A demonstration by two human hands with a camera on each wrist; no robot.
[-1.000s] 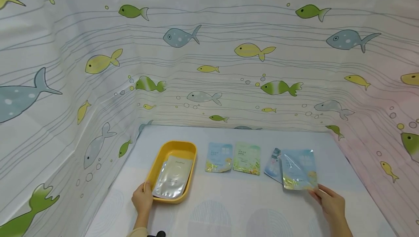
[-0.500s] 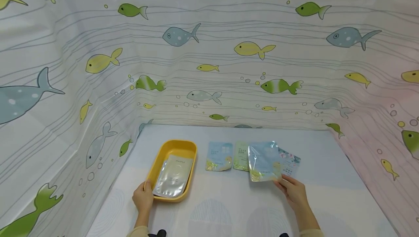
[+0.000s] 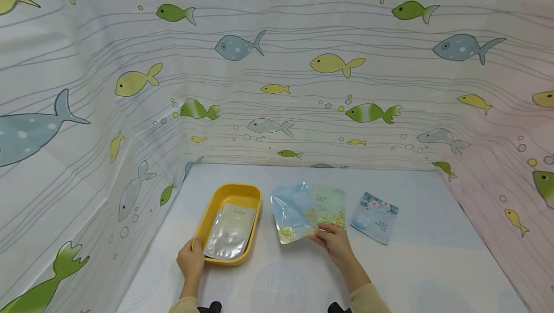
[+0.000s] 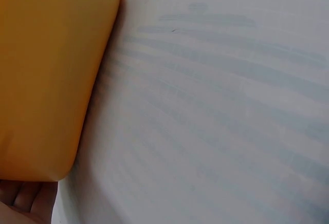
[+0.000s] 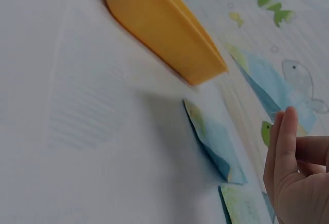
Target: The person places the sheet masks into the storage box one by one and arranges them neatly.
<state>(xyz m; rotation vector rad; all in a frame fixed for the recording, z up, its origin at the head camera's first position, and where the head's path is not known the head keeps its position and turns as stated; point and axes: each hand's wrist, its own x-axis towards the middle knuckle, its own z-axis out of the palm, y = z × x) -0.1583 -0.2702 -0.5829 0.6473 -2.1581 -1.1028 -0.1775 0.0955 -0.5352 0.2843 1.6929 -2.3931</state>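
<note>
My left hand point(image 3: 191, 260) grips the near left side of a yellow plastic tray point(image 3: 240, 196). Inside the tray lie silvery sheet mask packets point(image 3: 231, 234), overlapping. Between thumb and fingers, my right hand point(image 3: 336, 246) pinches the lower right corner of a blue sheet mask packet point(image 3: 291, 216), raised above the table. The right wrist view shows a second blue packet point(image 5: 215, 143) lying under it, mostly hidden from the head camera. Just right of that is a green packet point(image 3: 331, 206), its left edge partly covered. The left wrist view catches the tray's outer wall point(image 4: 51, 80) and some fingertips.
A blue floral packet point(image 3: 375, 219) lies at an angle on the right of the pale table point(image 3: 415, 255). Fish-printed sheeting point(image 3: 277, 111) rises at the back and both sides. Dark rounded pieces point(image 3: 210, 307) show near both wrists at the bottom edge.
My right hand has carried the blue packet leftward, from over the floral packet, past the green one, to above the other blue packet. My left hand stays on the tray.
</note>
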